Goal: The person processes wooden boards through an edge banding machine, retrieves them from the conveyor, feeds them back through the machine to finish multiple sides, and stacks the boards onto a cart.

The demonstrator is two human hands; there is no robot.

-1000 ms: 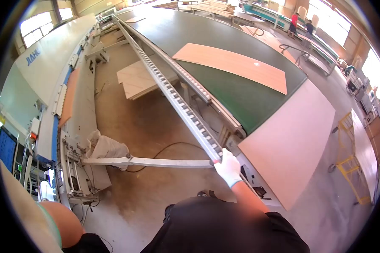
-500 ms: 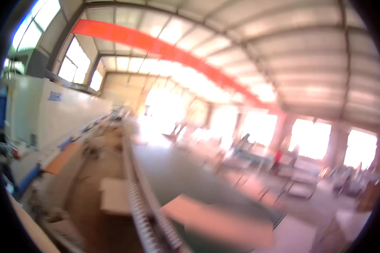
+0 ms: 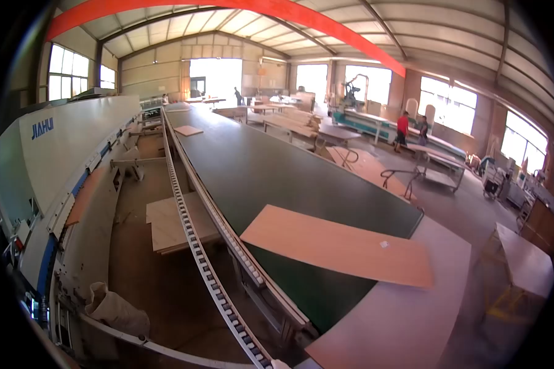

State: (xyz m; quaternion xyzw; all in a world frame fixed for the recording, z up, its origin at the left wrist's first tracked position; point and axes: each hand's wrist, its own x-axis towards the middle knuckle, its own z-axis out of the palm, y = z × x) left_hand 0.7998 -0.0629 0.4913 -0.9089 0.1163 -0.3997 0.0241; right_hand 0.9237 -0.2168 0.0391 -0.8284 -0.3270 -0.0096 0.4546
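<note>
Neither of my hands can be made out in the head view. A small pale shape (image 3: 279, 364) at the bottom edge is too cut off to name. Closest in front of me is a long wood-coloured panel (image 3: 332, 246) with a small white label on it. It lies across the green conveyor belt (image 3: 289, 175), its right end over a pale tabletop (image 3: 388, 326). Farther along the belt's left side rests a smaller wood-coloured board (image 3: 188, 130). A roller rail (image 3: 197, 258) runs lengthwise left of the belt.
On the left stands a long white machine (image 3: 74, 126) marked JIAHUI, holding a brown strip (image 3: 86, 195). Stacked pale boards (image 3: 181, 224) and a white sack (image 3: 117, 310) sit low between machine and belt. Two people (image 3: 402, 131) stand far right. A side table (image 3: 526, 258) is at right.
My view has swung downward and levelled, and the blur has gone. The belt, panel and pale tabletop now show sharply. I see no hand in either frame.
</note>
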